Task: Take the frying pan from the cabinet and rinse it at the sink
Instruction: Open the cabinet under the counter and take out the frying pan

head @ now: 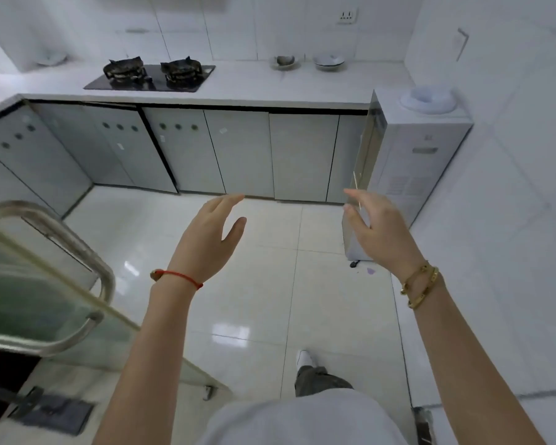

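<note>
Ahead, both hands reach out toward the row of cabinet doors (238, 152), with no frying pan in sight.

Left hand (206, 239), a red string at its wrist, hangs with a released grip, fingers spread, over the floor (264, 300) in front of the cabinet doors. Right hand (379, 229), gold bangles at its wrist, is likewise loose and holds nothing, just before the water dispenser (411, 162) that stands right of the cabinet doors. Above them, the tabletop (270, 88) carries a gas stove (151, 75) and two bowls.
</note>
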A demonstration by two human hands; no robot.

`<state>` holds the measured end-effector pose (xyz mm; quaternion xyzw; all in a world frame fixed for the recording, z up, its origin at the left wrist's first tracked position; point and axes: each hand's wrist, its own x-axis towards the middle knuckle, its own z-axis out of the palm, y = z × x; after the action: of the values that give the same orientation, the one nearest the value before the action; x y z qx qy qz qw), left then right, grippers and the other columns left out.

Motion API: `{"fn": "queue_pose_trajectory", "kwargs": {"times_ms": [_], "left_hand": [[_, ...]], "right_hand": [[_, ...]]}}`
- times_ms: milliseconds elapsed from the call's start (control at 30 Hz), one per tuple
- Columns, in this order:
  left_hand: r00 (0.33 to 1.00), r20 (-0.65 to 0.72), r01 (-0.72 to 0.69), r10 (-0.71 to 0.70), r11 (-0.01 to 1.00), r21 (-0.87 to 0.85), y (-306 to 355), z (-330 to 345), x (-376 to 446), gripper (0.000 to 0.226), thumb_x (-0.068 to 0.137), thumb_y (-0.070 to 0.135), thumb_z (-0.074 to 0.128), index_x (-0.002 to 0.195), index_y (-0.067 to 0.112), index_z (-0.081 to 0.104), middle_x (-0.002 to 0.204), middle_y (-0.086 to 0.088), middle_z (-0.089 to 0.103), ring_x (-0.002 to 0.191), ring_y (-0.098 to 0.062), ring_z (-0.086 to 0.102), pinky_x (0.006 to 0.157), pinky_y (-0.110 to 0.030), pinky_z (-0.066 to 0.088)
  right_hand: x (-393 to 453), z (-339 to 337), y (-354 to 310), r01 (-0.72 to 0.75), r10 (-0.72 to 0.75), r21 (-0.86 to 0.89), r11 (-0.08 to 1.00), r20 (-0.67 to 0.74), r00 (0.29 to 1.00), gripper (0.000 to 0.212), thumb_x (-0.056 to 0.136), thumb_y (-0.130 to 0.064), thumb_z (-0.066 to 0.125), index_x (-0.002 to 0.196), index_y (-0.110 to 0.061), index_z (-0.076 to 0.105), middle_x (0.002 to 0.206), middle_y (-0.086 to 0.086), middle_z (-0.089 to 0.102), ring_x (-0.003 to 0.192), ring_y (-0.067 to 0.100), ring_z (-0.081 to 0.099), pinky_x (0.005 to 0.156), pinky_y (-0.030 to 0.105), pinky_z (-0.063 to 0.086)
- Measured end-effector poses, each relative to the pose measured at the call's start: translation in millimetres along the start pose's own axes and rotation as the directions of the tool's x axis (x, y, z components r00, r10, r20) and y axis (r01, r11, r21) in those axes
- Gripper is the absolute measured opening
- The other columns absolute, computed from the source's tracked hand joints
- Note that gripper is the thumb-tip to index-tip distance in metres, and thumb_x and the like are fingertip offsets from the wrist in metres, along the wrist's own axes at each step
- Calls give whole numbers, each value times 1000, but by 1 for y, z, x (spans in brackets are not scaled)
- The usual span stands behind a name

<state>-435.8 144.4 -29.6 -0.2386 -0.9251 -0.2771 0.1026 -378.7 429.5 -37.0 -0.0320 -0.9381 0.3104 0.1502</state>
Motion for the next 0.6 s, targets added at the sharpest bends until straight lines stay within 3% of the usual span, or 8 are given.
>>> {"fn": "queue_pose_trajectory", "kwargs": {"times_ms": [267,467,600], "left_hand": [[990,-100,101,-100,995,5,-26,14,111,41,98,24,50,138,19,49,135,2,56,126,-13,49,103,-19,34],[973,-123,196,-194,981,2,-60,25,160,40,98,24,50,138,18,49,136,2,55,128,-16,49,108,-34,41],[968,-112,227,-225,974,4,-88,34,195,41,98,24,50,138,19,48,136,2,55,128,-16,48,108,-36,41]], "right_hand": [[151,12,25,104,-107,39,994,71,992,41,101,-29,44,137,-9,51,136,8,56,131,21,46,111,39,36],[232,37,31,145,-151,58,988,129,980,40,102,-28,43,136,-9,52,137,8,55,131,21,46,110,34,35],[279,62,38,129,-141,76,989,170,975,41,102,-29,43,136,-10,52,137,6,55,131,19,45,110,33,34]]}}
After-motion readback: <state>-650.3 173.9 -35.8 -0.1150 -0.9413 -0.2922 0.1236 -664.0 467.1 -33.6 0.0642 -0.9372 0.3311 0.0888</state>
